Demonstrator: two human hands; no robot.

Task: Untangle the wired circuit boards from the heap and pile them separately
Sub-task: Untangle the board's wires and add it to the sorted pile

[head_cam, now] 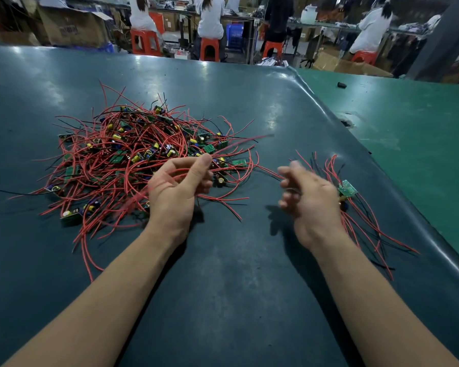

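1. The dark table (236, 107) fills most of the view. On its right it meets a lighter green mat (421, 123), and a small black object (342, 85) lies on that mat, far from the hands.
2. The heap (133, 154) of wired circuit boards lies on the left half of the table. It is a wide, flat tangle of red and black wires with small green boards and yellow parts mixed in. The wire ends point outward in all directions, so the heap has no single long axis.
3. The separate pile (355, 202) lies near the right edge of the table, well apart from the heap. One green board (347, 188) shows on it, just beside the right hand. The wires of this pile run mostly one way, from the far side toward the near right, and they fan out a little at both ends.
4. The left hand (178, 186) is at the near right edge of the heap. Its thumb and fingers are curled and pinch some red wires (182, 171), which cross the palm and run back into the heap. One wire stretches blurred to the far right.
5. The right hand (310, 192) is between the heap and the separate pile, above the table. Its fingers are blurred and loosely bent toward the left, and I cannot see any wire or board gripped in them, so it looks released.
6. Behind the table, people in white tops sit on orange stools (209, 49) at other benches, with cardboard boxes (72, 27) and a blue crate (235, 35) beside them. What is in the boxes and the crate I cannot tell.
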